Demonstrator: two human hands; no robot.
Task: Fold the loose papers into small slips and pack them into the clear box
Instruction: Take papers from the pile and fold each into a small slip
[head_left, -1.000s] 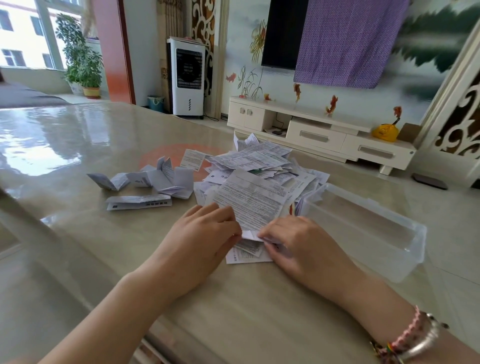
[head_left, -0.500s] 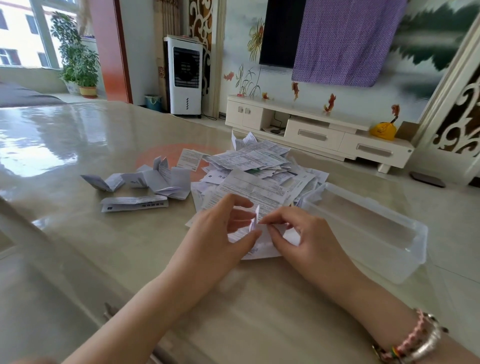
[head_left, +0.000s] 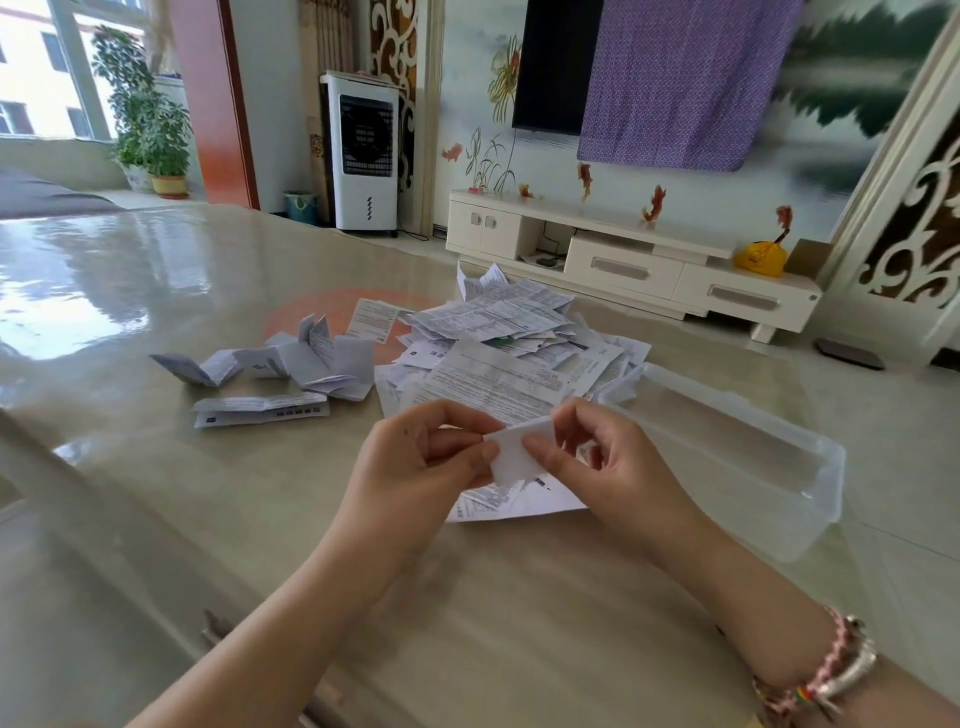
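Both hands lifted, left hand (head_left: 415, 462) and right hand (head_left: 602, 462) grip pinching thin white slip (head_left: 511, 452)

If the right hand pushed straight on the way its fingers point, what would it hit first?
The right hand points left, pinching the small slip; beyond it, probably the left hand, also gripping it.

I can make out nothing readable: the loose papers (head_left: 498, 332) carry dense printed lines (all too small and blurred), and the folded slips (head_left: 265, 410) show only dark marks I cannot decipher.
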